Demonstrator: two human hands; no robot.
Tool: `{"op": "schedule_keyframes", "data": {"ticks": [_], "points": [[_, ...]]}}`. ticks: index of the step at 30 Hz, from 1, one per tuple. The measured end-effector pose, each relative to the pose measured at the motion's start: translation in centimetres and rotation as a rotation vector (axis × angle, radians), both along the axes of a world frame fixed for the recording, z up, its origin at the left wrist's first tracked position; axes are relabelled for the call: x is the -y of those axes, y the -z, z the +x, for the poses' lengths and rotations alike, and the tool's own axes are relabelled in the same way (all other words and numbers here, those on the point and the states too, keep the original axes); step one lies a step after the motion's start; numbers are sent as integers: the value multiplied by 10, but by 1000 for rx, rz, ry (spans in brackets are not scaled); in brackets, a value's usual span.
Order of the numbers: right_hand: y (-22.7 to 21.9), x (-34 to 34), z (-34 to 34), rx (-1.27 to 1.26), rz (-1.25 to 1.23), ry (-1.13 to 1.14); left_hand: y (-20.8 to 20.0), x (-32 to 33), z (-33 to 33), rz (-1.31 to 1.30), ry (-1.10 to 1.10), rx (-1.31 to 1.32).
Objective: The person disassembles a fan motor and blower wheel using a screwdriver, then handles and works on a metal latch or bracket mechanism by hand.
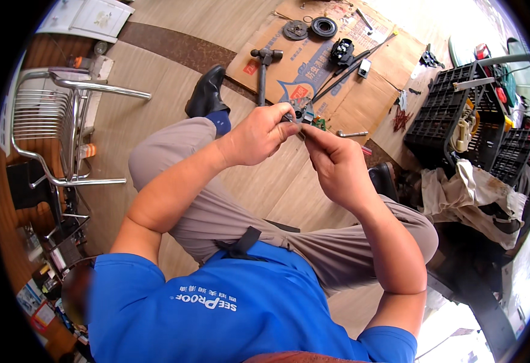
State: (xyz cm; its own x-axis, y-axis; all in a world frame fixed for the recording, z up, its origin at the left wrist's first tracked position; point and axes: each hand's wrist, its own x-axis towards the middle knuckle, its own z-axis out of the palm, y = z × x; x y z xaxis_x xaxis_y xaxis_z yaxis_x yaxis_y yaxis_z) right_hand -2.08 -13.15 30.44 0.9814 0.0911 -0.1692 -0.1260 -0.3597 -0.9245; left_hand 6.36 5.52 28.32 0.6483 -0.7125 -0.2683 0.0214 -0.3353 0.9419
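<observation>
My left hand (256,138) is closed, thumb and forefinger pinching a small dark metal part (288,118). From the other side, my right hand (339,163) meets it with thumb and fingers pressed together at the same piece. The fingertips hide most of its shape. Just beyond them, a grey metal fitting (304,109) shows over the cardboard's near edge; whether it joins the held part I cannot tell. A small green circuit board (319,123) lies beside it. To the left of these rests a hammer (262,75), its handle pointing toward me.
Flattened cardboard (362,112) bears a black ring-shaped wheel (323,27), a round grey disc (295,30), a black housing (342,52), long dark rods (352,65) and a wrench (352,134). Black crates (440,115) stand right, with red screws (401,120) nearby. A metal-framed chair (47,121) is left.
</observation>
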Motion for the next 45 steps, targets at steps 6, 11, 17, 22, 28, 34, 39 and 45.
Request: {"op": "schedule_keyframes", "data": {"ticks": [6, 11, 17, 22, 28, 34, 39, 45], "points": [[2, -3, 2, -192, 285, 100, 1, 4, 1, -26, -59, -73], [2, -1, 5, -265, 354, 137, -2, 10, 0, -56, -123, -191], [-17, 11, 12, -11, -82, -9, -7, 11, 4, -144, -110, -328], [-19, 23, 16, 196, -317, -196, -11, 10, 4, -98, -68, -316], [-5, 19, 15, 209, -221, -164, -3, 12, -2, -21, -58, 30], [4, -7, 10, 173, -37, 78, 4, 13, -3, -87, -187, 33], [11, -15, 17, 206, -28, 143, 10, 24, -6, -231, -287, -59], [12, -14, 21, 182, 154, 227, 7, 27, -3, -380, -277, -369]]}}
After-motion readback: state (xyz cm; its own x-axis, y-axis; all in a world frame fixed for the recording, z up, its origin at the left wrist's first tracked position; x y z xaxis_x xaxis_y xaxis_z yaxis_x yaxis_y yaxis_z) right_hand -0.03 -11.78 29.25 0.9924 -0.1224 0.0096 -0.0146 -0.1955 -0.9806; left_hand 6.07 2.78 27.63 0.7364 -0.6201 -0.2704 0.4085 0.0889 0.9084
